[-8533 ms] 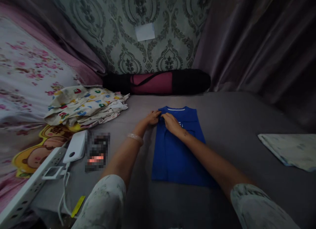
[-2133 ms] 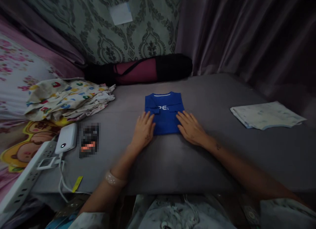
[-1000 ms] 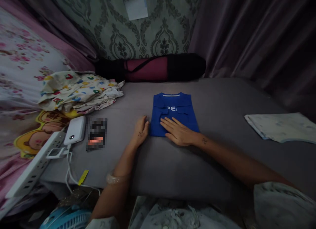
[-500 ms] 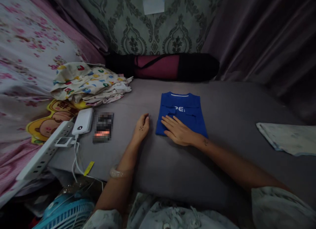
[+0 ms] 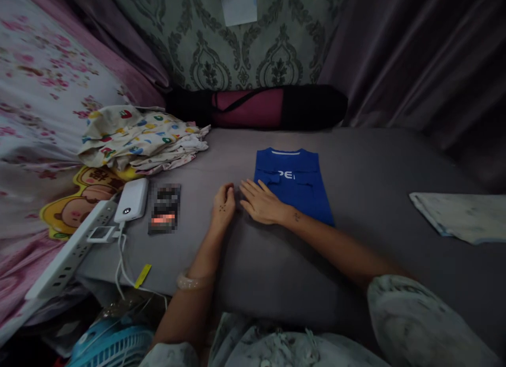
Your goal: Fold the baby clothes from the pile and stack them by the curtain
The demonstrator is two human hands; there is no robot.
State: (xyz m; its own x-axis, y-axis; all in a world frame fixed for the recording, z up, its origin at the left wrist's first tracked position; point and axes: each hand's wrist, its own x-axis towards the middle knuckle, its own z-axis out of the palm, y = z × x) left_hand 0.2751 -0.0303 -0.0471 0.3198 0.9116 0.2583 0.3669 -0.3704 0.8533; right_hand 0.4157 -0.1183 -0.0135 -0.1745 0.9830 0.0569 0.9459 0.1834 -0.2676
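A folded blue T-shirt (image 5: pixel 302 198) lies on the grey bed sheet, collar away from me, with white letters partly covered by a fold. My right hand (image 5: pixel 261 201) is stretched out flat, palm down, at the shirt's left edge. Its fingers reach past that edge over the sheet, and the wrist and forearm cross the near left part of the shirt. My left hand (image 5: pixel 224 203) rests on its side on the sheet, left of the right fingertips. The left fingers are loosely curled together, with nothing visible in them.
A patterned cloth pile (image 5: pixel 138 137) lies back left. Nearer are a white power bank (image 5: pixel 132 198), a blurred dark object (image 5: pixel 165 209) and a power strip (image 5: pixel 75 251). Against the wall lies a long black-and-red bag (image 5: pixel 249 107). A folded pale cloth (image 5: pixel 462 216) is at right; a blue fan (image 5: pixel 114 343) stands below.
My right hand has slid left across the blue T-shirt, from its lower middle to past its left edge. My left hand has hardly moved. The view has shifted slightly.
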